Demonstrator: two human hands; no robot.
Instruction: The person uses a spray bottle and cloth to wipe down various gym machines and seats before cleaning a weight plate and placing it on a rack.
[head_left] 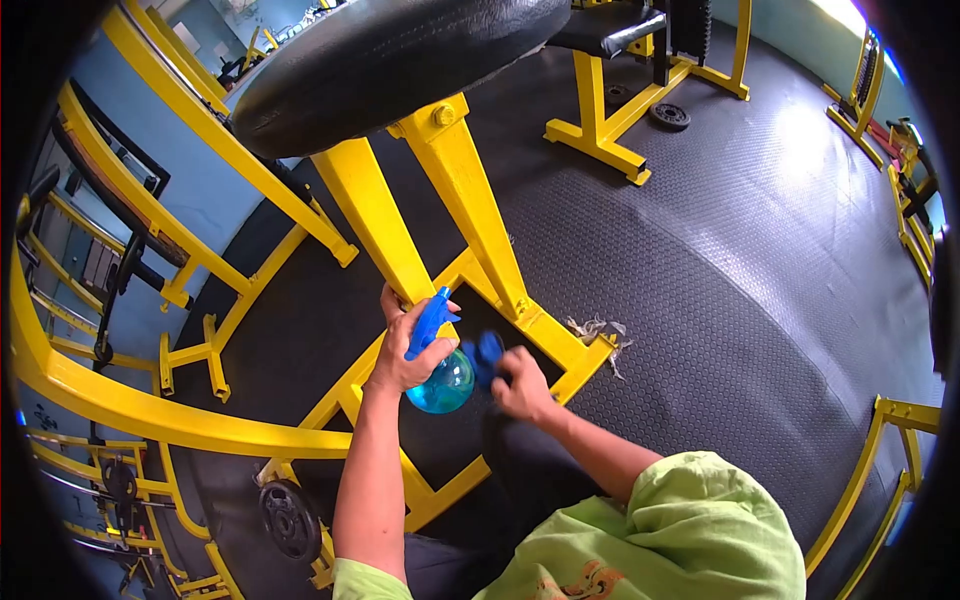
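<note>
My left hand (403, 352) is closed around the neck of a spray bottle with a blue trigger head (431, 322) and a clear round body (444, 388) holding blue liquid. The backs of its fingers are right at a sloping yellow post (375, 215) of the gym bench frame. Just to the right, my right hand (522, 385) is closed on a blurred blue cloth-like piece (486, 358), low over the yellow base. Above both hands is the bench's black padded top (400, 70).
A curved yellow bar (200, 415) sweeps across the left side. Frayed fibres (600, 335) lie by the base's right end. Black weight plates lie on the textured floor (670, 117) and hang at the lower left (290, 520). Other yellow gym machines stand around.
</note>
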